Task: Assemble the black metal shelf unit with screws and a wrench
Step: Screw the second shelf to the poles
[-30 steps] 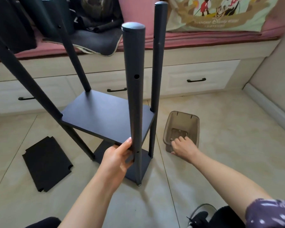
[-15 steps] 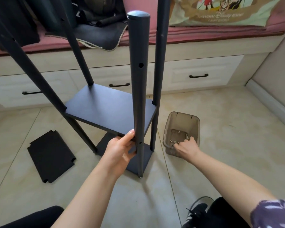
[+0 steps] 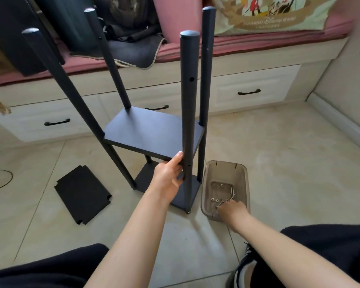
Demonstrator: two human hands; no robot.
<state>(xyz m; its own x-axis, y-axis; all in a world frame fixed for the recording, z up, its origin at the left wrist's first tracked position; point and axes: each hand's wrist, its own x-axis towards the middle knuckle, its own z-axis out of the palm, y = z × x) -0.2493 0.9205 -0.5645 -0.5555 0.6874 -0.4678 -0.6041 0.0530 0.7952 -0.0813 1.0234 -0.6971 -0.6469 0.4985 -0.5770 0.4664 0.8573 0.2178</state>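
Four black posts [image 3: 188, 113] up on the shelf unit, two shelf panels [image 3: 150, 133] fitted. One spare panel [image 3: 82, 194] on the floor, one plastic bin [image 3: 224, 169], three drawer handles [image 3: 249, 92]

A home room: tiled floor [image 3: 279, 163], cushioned window bench [image 3: 258, 41] over white drawers [image 3: 254, 88].

We see the black shelf unit [image 3: 154, 134] standing upright on the floor, four round posts rising from it, with a lower panel [image 3: 185, 190] and a middle panel fitted. The near post [image 3: 188, 96] shows a side hole. A loose black panel [image 3: 82, 194] lies flat on the left. Screws [image 3: 227, 197] lie in the clear bin [image 3: 208, 175] on the right.
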